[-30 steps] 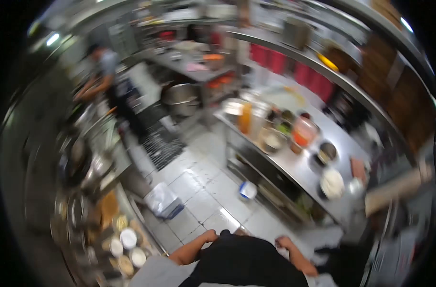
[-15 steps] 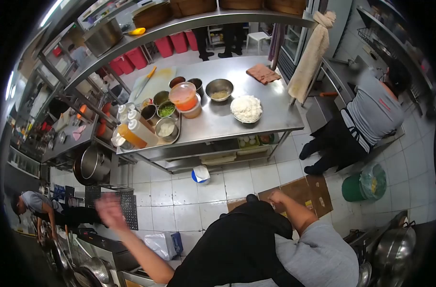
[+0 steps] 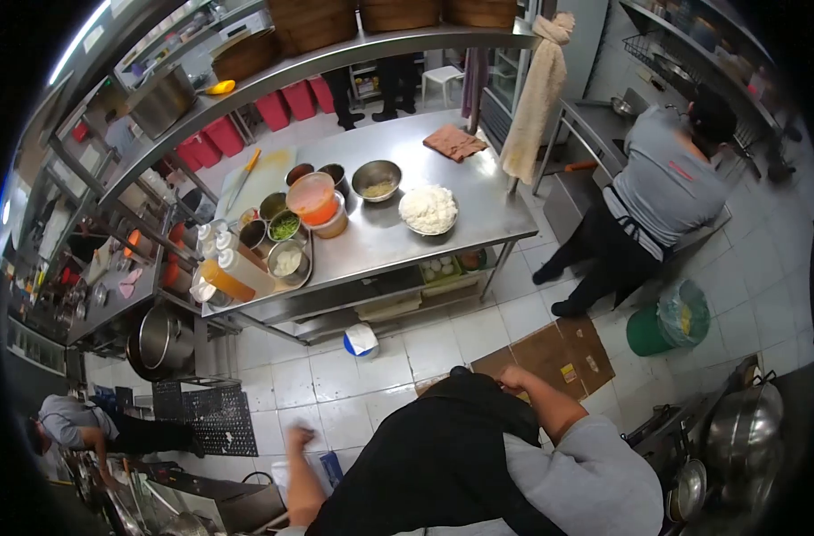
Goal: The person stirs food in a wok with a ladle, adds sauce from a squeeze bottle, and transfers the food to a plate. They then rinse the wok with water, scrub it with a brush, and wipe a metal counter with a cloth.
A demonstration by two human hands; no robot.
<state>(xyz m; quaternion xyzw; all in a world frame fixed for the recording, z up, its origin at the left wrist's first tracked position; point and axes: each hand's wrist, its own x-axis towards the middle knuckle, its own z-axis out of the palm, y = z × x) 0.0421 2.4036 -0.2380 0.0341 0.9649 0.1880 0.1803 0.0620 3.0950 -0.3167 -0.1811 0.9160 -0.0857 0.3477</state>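
My left hand point(image 3: 302, 437) hangs low over the floor tiles, above a white bag point(image 3: 306, 478). It looks compact, but its fingers are too small and smeared to read. My right hand point(image 3: 512, 380) is in front of my black apron point(image 3: 416, 447), with its fingers curled in; whether they hold anything is hidden. Neither hand touches the steel table point(image 3: 362, 255). On that table stand a bowl of white rice point(image 3: 427, 209), a steel bowl point(image 3: 377, 180), a tub of orange sauce point(image 3: 313, 198), a container of chopped greens point(image 3: 285, 225) and several squeeze bottles point(image 3: 243, 270).
A co-worker point(image 3: 666, 179) bends over a counter at the right, near a green bin point(image 3: 666, 322). Another person point(image 3: 76, 424) works at the lower left. Flattened cardboard point(image 3: 559, 362) lies on the floor, and a blue-and-white tub point(image 3: 360, 341) stands before the table. Pans point(image 3: 742, 424) sit at the lower right.
My left hand has dropped and come closer to my body from its raised position. My right hand stays near the apron. The view has shifted, and the table appears farther left.
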